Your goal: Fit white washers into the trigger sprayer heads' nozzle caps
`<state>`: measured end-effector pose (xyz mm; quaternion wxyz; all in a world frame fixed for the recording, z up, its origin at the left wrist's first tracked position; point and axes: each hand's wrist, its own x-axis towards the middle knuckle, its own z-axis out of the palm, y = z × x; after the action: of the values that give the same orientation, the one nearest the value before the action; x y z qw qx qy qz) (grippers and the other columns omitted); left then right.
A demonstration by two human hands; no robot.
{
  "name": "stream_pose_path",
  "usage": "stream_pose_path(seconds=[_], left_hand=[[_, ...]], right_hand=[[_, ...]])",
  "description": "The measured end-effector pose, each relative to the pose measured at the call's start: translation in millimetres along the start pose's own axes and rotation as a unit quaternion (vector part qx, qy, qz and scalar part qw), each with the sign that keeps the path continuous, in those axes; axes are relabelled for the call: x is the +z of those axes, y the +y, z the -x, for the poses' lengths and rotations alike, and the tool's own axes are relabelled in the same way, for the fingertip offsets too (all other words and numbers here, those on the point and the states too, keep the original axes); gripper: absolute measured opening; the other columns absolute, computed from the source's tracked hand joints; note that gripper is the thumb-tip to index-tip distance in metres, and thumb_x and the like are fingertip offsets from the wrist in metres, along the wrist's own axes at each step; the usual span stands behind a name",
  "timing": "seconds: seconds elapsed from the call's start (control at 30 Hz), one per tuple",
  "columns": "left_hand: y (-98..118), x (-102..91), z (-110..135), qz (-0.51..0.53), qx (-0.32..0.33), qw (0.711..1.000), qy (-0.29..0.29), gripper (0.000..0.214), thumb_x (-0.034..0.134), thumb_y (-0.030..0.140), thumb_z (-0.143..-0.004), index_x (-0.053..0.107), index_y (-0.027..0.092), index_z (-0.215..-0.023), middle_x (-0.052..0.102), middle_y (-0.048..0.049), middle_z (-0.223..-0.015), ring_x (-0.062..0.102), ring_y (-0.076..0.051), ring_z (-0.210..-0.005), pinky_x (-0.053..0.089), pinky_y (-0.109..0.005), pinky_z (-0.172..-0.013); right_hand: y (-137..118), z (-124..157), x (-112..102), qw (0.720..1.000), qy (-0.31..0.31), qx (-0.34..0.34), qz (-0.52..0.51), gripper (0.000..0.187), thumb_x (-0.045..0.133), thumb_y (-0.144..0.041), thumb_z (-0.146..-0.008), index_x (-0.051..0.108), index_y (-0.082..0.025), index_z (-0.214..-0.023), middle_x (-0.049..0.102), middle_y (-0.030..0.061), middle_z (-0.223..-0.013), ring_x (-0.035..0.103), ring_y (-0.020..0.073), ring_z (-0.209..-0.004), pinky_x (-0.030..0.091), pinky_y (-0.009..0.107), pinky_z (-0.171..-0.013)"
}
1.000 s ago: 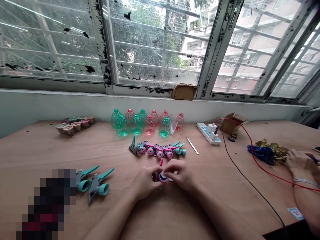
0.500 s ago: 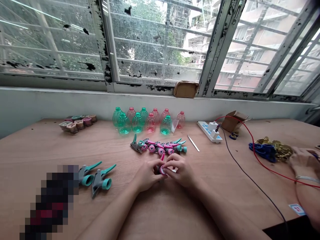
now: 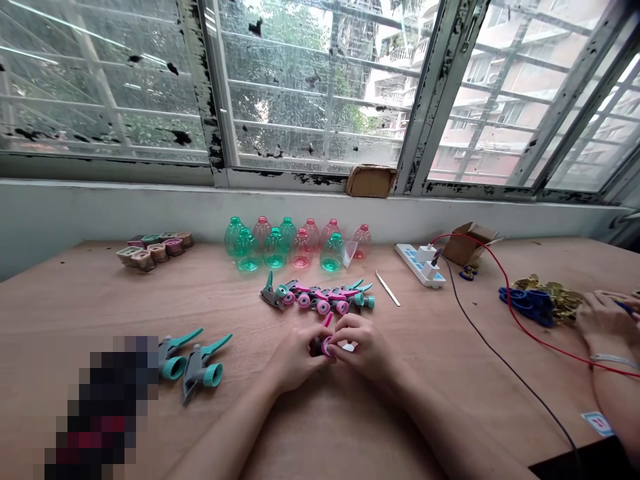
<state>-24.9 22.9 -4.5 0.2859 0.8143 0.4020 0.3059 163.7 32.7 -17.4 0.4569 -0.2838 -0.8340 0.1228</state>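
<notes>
My left hand [image 3: 296,355] is closed around a trigger spray head [image 3: 327,345] with a pink lever and pink collar; its grey body is mostly covered by my fingers. At the collar's open end, the thumb and fingers of my right hand [image 3: 369,345] press together. A small white bit [image 3: 349,347] shows beneath those fingers, too little of it to name. Just beyond my hands lies a row of spray heads [image 3: 323,307], grey with pink or teal parts. Two more grey spray heads with teal levers and collars [image 3: 213,375] rest to the left.
Green and pink clear bottles [image 3: 275,248] stand near the wall. Tweezers [image 3: 388,289] and a power strip [image 3: 421,265] lie to the right, with cables crossing the table. Small tubs [image 3: 156,252] sit back left. Another person's hand [image 3: 606,317] is beside blue and gold parts [image 3: 530,303].
My fingers shift slightly at the pink collar, and the spray head stays in my left hand. The view tilts a little. The things on the table keep their places.
</notes>
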Motion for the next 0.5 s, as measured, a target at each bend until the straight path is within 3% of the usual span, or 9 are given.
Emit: stream_pose_path(seconds=[0.5], left_hand=[[-5.5,0.4,-1.8,0.019,0.002,1.000,-0.013,0.022,0.066,0.024,-0.076,0.066,0.019,-0.097,0.067,0.0019,-0.084,0.057,-0.012,-0.071,0.039,-0.021,-0.063]], right_hand=[[5.8,-2.8,-3.7,0.998,-0.056,-0.037,-0.009,0.008,0.067,-0.027,-0.085,0.074,-0.024,-0.086,0.061,0.0027,-0.086,0.060,0.0130,-0.076,0.048,0.024,-0.066]])
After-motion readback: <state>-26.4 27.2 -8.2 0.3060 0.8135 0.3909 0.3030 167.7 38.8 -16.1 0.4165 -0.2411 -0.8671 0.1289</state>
